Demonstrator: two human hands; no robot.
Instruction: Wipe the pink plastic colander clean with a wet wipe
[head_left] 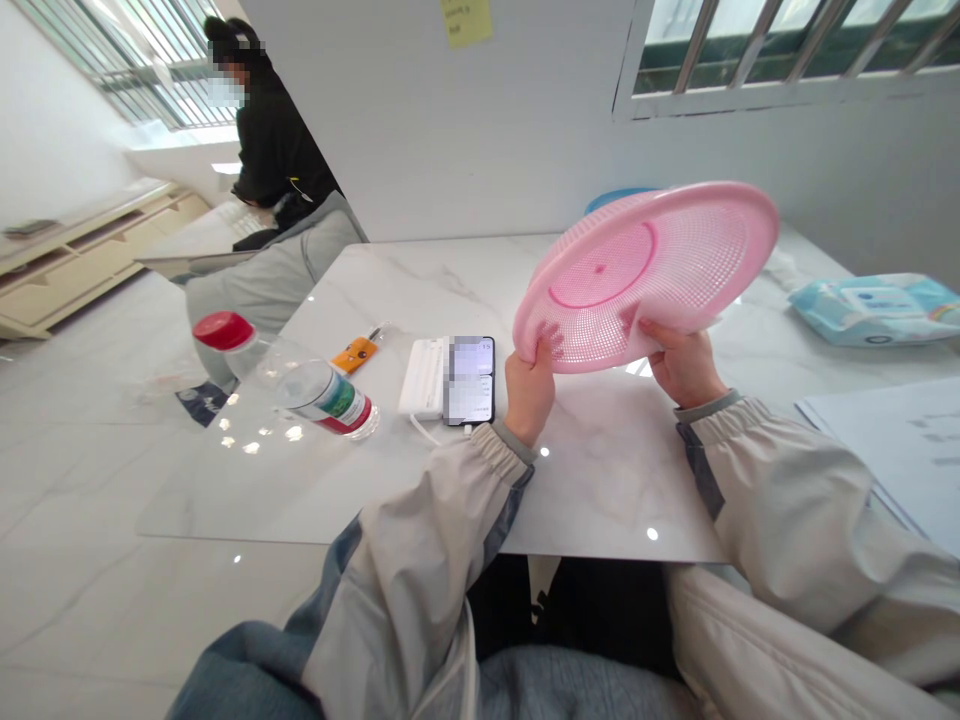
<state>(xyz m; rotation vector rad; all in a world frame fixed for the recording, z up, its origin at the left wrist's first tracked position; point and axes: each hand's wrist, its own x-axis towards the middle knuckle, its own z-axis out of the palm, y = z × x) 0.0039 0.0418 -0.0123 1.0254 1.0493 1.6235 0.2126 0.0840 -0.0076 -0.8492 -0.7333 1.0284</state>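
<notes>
A round pink plastic basket (660, 262) with a mesh bottom is held tilted in the air above the white marble table (592, 470), its underside facing me. My left hand (531, 385) grips its near rim on the left, fingers curled over the edge. On the right of that rim, my right hand (681, 362) holds on with the thumb on the mesh. Both hands are closed on the basket.
A clear water bottle (300, 382) with a red cap lies on its side at the left. A phone (470, 380) rests on a white power bank (424, 376), beside an orange packet (355, 353). A wipes pack (877, 306) and papers (896, 445) lie right. Another person (274, 160) sits far left.
</notes>
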